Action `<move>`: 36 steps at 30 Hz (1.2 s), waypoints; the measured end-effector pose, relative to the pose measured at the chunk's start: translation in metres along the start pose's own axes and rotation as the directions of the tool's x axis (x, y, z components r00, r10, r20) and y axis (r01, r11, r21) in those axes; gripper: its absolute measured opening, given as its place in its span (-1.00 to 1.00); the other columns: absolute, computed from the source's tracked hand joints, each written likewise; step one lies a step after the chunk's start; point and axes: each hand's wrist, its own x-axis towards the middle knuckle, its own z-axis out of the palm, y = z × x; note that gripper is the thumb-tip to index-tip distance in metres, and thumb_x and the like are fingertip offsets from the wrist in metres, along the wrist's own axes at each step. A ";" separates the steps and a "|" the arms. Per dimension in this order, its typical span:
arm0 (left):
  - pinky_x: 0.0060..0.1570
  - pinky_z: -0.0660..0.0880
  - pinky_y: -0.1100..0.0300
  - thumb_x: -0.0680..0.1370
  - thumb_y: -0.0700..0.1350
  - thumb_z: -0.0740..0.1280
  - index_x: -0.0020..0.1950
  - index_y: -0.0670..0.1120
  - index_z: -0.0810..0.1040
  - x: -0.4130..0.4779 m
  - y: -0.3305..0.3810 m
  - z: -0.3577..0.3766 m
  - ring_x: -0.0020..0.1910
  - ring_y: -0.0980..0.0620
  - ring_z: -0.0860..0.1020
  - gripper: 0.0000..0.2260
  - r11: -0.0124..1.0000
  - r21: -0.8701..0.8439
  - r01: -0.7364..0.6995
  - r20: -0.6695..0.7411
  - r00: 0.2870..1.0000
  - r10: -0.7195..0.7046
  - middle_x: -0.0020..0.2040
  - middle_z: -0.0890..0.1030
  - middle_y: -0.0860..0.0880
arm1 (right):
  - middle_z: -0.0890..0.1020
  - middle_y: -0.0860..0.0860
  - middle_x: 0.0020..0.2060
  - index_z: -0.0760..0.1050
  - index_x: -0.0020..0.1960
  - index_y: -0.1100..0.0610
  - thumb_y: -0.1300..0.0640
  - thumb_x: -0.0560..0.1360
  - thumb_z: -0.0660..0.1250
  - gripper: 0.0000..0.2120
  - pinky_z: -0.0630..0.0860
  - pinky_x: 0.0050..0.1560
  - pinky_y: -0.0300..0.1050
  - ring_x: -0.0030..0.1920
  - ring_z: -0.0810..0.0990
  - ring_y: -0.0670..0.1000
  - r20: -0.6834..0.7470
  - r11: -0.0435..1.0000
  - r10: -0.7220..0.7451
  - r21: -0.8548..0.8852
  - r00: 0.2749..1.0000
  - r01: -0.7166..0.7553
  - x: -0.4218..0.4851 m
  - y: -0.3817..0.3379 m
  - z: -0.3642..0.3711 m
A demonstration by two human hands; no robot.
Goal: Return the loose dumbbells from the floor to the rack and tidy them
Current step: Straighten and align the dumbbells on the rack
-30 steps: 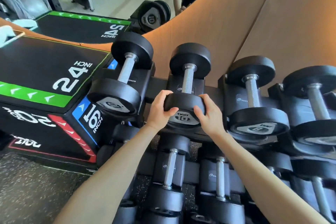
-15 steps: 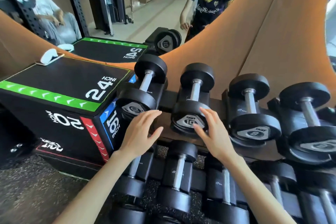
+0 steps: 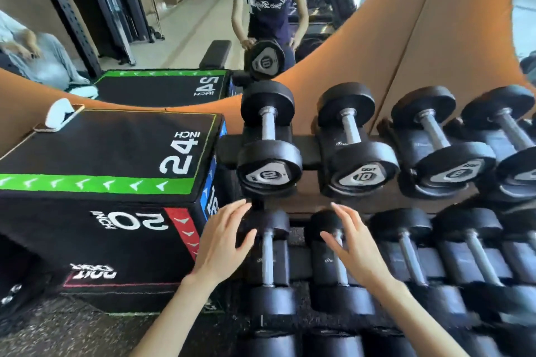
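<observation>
Fingers [image 3: 229,216] of the left hand [image 3: 222,243] and right hand [image 3: 358,252] are spread apart, gripping nothing, at lower centre of the frame. Just above, the rack [image 3: 309,151] top row carries four dumbbells. The left 10 dumbbell [image 3: 268,159] and right 10 dumbbell [image 3: 359,165] lie with handles running away and marked ends facing the camera.

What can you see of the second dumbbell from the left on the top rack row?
The dumbbell is black: two round, rubber-looking heads joined by a bare metal handle. The near head's grey end cap reads 10. It lies in a cradle on the top row of the rack, handle pointing away from the camera. The left hand and right hand hover open below, not touching it.
</observation>
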 end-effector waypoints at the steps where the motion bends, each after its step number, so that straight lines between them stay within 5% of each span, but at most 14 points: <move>1: 0.25 0.32 0.16 0.51 0.07 0.19 0.31 -0.12 0.45 -0.005 -0.014 -0.007 0.24 0.01 0.44 -0.56 1.000 0.008 -0.001 0.003 1.000 0.001 0.27 0.49 -0.03 | 0.42 0.09 0.30 0.29 0.40 0.16 -0.17 0.47 0.24 -0.39 0.37 0.27 -0.06 0.27 0.44 0.09 -0.001 1.000 0.005 -0.015 1.000 -0.005 0.001 -0.010 0.006; 8: 0.28 0.24 0.21 0.51 0.12 0.16 0.33 -0.13 0.42 0.018 -0.068 -0.051 0.27 0.00 0.41 -0.52 0.999 -0.030 -0.021 -0.004 1.000 0.021 0.29 0.47 -0.04 | 0.43 0.09 0.27 0.31 0.38 0.19 0.06 0.48 0.36 -0.48 0.33 0.23 -0.18 0.23 0.43 0.03 -0.089 0.992 -0.079 -0.104 0.993 0.069 0.050 -0.083 -0.007; 14: 0.32 0.24 0.21 0.54 0.17 0.08 0.38 -0.14 0.35 0.070 -0.070 -0.017 0.32 0.01 0.36 -0.47 0.972 -0.237 0.003 -0.014 1.000 -0.007 0.33 0.43 -0.05 | 0.40 0.08 0.32 0.30 0.38 0.20 -0.02 0.51 0.30 -0.47 0.39 0.25 0.02 0.27 0.42 0.10 0.010 0.976 -0.090 -0.198 0.996 0.090 0.121 -0.095 -0.011; 20: 0.33 0.04 0.41 0.56 0.17 0.01 0.48 -0.13 0.19 0.100 -0.077 0.026 0.41 0.06 0.24 -0.43 0.914 -0.398 0.076 0.040 0.997 -0.066 0.43 0.30 -0.05 | 0.48 0.06 0.17 0.34 0.35 0.14 -0.13 0.43 0.37 -0.40 0.33 0.12 -0.17 0.18 0.45 0.05 0.237 0.984 -0.122 -0.099 0.964 0.149 0.181 -0.091 0.018; 24: 0.30 0.03 0.52 0.58 0.07 0.08 0.47 -0.01 0.11 0.108 -0.083 0.040 0.39 0.25 0.18 -0.52 0.843 -0.537 0.032 0.027 0.999 -0.020 0.43 0.21 0.06 | 0.58 -0.06 -0.07 0.49 0.09 0.08 -0.34 0.29 0.33 -0.42 0.42 -0.07 -0.20 -0.02 0.52 -0.06 0.096 0.935 -0.307 -0.158 0.947 0.319 0.197 -0.082 0.034; 28: 0.33 0.25 0.26 0.58 0.17 0.07 0.41 0.12 0.17 0.119 -0.092 0.062 0.34 0.18 0.33 -0.59 0.770 -0.637 -0.047 -0.052 0.998 0.018 0.38 0.33 0.02 | 0.57 -0.09 -0.19 0.53 0.01 0.11 -0.37 0.28 0.34 -0.41 0.43 -0.12 -0.23 -0.14 0.49 -0.11 -0.030 0.930 -0.365 -0.047 0.930 0.364 0.199 -0.071 0.043; 32: 0.16 0.35 0.34 0.56 0.10 0.05 0.28 -0.10 0.28 0.132 -0.076 0.092 0.17 0.30 0.43 -0.61 0.721 -0.687 -0.090 -0.277 0.950 -0.145 0.21 0.42 0.26 | 0.54 -0.11 -0.18 0.54 0.01 0.13 -0.31 0.28 0.38 -0.44 0.45 -0.09 -0.21 -0.14 0.50 -0.10 -0.051 0.929 -0.364 0.052 0.930 0.367 0.199 -0.062 0.043; 36: -0.03 0.44 0.28 0.54 0.32 -0.02 0.19 -0.05 0.35 0.145 -0.072 0.098 -0.01 0.25 0.49 -0.49 0.724 -0.671 -0.159 -0.392 0.905 -0.165 0.00 0.49 0.11 | 0.57 -0.04 -0.20 0.54 0.02 0.13 -0.24 0.27 0.44 -0.48 0.46 -0.08 -0.21 -0.16 0.50 -0.07 -0.067 0.923 -0.359 0.121 0.931 0.364 0.200 -0.053 0.042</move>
